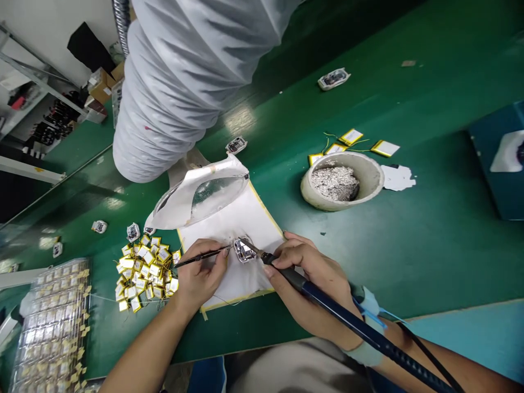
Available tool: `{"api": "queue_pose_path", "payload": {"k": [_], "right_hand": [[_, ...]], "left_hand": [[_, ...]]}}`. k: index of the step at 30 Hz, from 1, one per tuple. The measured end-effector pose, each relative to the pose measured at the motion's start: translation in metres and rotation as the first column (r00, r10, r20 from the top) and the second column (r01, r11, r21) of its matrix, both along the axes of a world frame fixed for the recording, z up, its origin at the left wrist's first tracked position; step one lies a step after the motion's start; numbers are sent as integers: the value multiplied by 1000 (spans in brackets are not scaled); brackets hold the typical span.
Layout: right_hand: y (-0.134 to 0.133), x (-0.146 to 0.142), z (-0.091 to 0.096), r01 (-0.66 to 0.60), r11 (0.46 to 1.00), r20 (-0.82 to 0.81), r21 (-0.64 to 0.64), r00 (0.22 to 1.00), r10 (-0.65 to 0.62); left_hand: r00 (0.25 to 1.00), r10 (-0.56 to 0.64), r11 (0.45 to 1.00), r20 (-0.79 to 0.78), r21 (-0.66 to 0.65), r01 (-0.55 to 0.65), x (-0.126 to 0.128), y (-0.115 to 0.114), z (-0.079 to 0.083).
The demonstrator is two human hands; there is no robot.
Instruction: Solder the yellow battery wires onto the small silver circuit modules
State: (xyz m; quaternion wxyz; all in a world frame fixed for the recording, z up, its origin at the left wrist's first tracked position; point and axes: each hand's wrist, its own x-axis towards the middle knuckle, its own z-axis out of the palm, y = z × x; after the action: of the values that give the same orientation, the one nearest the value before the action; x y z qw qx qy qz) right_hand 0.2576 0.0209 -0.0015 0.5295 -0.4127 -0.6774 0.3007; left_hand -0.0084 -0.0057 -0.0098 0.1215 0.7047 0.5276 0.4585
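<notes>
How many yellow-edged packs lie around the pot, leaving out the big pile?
4, beyond the pot: one pack at left, partly hidden; a second pack just behind the rim; a third pack farther back; a fourth pack to the right. The pot may hide more.

In front of me stretches a glossy green bench (429, 245), pale patches of light (240, 119) reflected in its top. Beyond it, to my upper left, I see a pale wall (61, 22) and a metal rack (41, 84) with dark items, cardboard boxes (100, 86) beside it. A light-blue surface (483, 335) borders the bench at my lower right.
</notes>
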Motion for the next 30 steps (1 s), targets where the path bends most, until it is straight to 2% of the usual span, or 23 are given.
{"api": "queue_pose_path", "payload": {"k": [9,18,30], "right_hand": [[1,0,2,5,1000,-2,1,1000,-5],[0,1,0,4,1000,3,7,1000,-4],[0,2,1,-7,1000,9,-8,1000,7]], "left_hand": [[1000,1,1000,-25,-5,-1,-1,0,0],[998,-47,999,36,4,47,4,3,3],[1000,-6,1000,8,17,6,9,8,3]]}}
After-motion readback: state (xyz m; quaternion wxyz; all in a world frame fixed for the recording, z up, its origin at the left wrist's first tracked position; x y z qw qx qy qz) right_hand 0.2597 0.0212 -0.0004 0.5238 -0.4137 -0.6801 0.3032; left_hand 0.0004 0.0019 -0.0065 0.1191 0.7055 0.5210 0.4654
